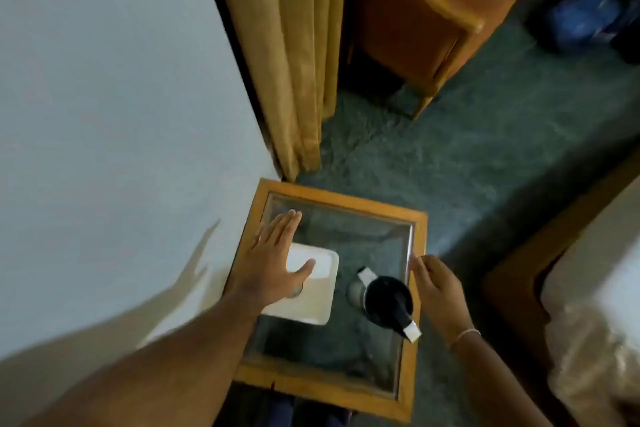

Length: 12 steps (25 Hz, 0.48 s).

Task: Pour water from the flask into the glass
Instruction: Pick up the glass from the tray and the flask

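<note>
A flask (pixel 388 302) with a black lid, a steel body and a pale spout and handle stands on the right part of a small glass-topped table (pixel 332 198). A white square tray (pixel 308 302) lies left of it. The glass (pixel 295 289) sits on the tray, mostly hidden under my left hand (pixel 273 260), which hovers over it flat with fingers spread. My right hand (pixel 438 288) is just right of the flask, fingers loosely curled, not touching it.
A white wall (pixel 104 114) runs along the left of the table, with tan curtains (pixel 294 45) behind. An orange armchair (pixel 433 10) stands on the grey carpet (pixel 485 149) at the back. A bed edge (pixel 588 288) is at the right.
</note>
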### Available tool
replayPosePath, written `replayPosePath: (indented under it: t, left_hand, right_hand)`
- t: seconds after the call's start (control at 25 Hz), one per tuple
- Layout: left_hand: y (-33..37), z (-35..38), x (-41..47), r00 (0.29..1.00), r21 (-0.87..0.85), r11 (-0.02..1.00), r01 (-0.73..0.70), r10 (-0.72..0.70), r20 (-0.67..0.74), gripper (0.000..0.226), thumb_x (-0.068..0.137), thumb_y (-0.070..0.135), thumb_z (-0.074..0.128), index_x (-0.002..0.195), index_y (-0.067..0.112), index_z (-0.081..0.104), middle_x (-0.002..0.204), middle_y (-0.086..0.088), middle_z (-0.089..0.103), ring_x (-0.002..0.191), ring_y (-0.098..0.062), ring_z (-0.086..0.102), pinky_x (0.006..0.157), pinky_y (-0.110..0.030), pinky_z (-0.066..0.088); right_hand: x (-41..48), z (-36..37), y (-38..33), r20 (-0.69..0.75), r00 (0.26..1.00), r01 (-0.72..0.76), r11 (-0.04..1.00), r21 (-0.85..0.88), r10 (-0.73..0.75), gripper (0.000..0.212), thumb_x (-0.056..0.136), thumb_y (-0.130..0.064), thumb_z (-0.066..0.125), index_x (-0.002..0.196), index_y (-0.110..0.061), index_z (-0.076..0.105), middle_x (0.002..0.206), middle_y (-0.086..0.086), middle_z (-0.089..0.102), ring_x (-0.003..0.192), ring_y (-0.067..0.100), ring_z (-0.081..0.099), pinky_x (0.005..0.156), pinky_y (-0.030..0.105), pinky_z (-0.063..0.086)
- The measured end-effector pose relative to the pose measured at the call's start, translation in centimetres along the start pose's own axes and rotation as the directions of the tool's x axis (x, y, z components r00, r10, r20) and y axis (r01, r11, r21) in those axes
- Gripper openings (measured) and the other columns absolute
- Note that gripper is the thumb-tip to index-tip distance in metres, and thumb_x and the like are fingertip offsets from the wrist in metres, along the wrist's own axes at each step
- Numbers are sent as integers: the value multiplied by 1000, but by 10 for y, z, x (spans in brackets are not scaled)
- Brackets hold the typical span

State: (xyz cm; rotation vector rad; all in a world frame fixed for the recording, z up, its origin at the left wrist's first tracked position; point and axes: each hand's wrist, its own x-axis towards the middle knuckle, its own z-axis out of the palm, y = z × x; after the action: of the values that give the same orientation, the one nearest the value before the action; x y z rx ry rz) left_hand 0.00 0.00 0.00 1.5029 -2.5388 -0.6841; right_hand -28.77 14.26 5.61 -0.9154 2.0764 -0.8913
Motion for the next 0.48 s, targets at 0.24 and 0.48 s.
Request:
replayPosePath:
  t: [0.24, 0.48]
  left_hand:
    - [-70, 135, -55, 911, -168, 909, 381, -338, 237, 113, 72, 94, 62, 163, 46, 13, 166, 8, 40, 146, -22, 47, 110, -42, 47]
    - [-88, 189, -66, 881, -155, 892, 425, -368, 299, 119, 65, 88, 75, 161, 37, 27, 160, 6, 49, 145, -22, 48, 116, -48, 47]
  right_hand:
    - [-36, 42, 131, 35, 979, -202, 939, 278, 200, 41, 104, -47, 52, 92, -9, 59, 72, -3, 67, 57, 10, 61, 54, 20, 53]
    - [-54, 49, 178, 145, 961, -276, 869, 412, 236, 61, 101, -69, 43, 93, -18, 75, 92, -5, 75, 93, 17, 67, 88, 35, 48]
